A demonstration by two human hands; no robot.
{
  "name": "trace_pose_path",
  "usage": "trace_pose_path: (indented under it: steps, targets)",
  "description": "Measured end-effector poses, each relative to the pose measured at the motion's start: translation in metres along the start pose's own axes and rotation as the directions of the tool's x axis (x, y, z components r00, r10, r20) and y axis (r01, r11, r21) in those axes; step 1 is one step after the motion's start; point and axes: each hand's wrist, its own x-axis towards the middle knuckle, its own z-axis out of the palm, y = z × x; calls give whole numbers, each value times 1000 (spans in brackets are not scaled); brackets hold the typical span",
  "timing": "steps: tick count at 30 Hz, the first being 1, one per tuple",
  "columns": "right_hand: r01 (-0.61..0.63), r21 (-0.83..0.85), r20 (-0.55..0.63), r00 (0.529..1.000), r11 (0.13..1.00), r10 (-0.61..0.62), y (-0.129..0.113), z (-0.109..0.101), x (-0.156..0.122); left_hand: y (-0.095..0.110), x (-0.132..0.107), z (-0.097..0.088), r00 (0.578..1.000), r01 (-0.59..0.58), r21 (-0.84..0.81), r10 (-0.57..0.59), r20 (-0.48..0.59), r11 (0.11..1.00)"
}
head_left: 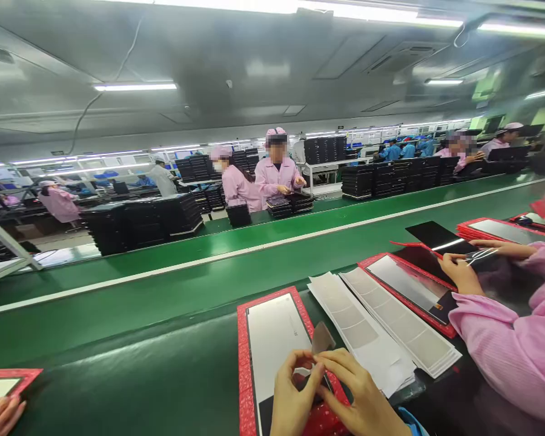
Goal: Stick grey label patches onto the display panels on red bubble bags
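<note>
Both my hands meet at the lower middle, over a flat display panel [277, 330] with a pale silvery face and a dark lower end. My left hand [294, 390] is closed in a pinch, thumb and forefinger curled together. Against it, my right hand [361, 393] pinches with its fingertips, a blue cuff at the wrist. A small grey, see-through film piece [323, 338] sticks up from between the fingertips of both hands. Red bubble wrap [246, 369] lies under the panel. My fingers hide part of the panel's right side.
Right of the panel lie two stacks of label sheets, the nearer [352, 312] and the farther [399, 318]. A co-worker's hands [461, 272] hold a black panel at right. Another person's hand [2, 415] touches a panel at far left. A green conveyor [163, 300] runs behind.
</note>
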Motion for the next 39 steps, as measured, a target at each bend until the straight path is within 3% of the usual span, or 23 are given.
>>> trace_pose_path:
  steps: [4,7,9,13,16,21,26,30,39]
  targets:
    - [-97,35,-93,991,995,100,6,9,4,-7,0,-8,999,-29,43,30,-15,999]
    - [-241,-5,-288,930,971,229,16,13,13,-12,-2,-13,999,-26,66,28,-31,997]
    - [-323,34,-321,893,946,317,22,14,19,-13,-4,-16,999,-21,106,26,-48,994]
    - [-393,210,-142,894,895,425,28,11,25,-11,-9,-25,998,16,166,-5,-65,986]
    - [-414,257,-88,890,873,447,29,10,22,-8,-12,-35,998,39,208,-26,-62,977]
    - [-433,303,40,896,849,443,29,5,10,-5,-17,-47,993,-44,322,77,-90,946]
    - [-392,274,21,915,878,402,30,3,3,-6,-20,-50,998,-56,401,46,34,915]
    - [-356,269,25,931,895,363,33,7,3,-9,-19,-53,997,-63,451,39,62,890]
    - [-424,255,136,906,869,402,41,14,1,-17,-14,-62,991,-30,467,-33,126,884]
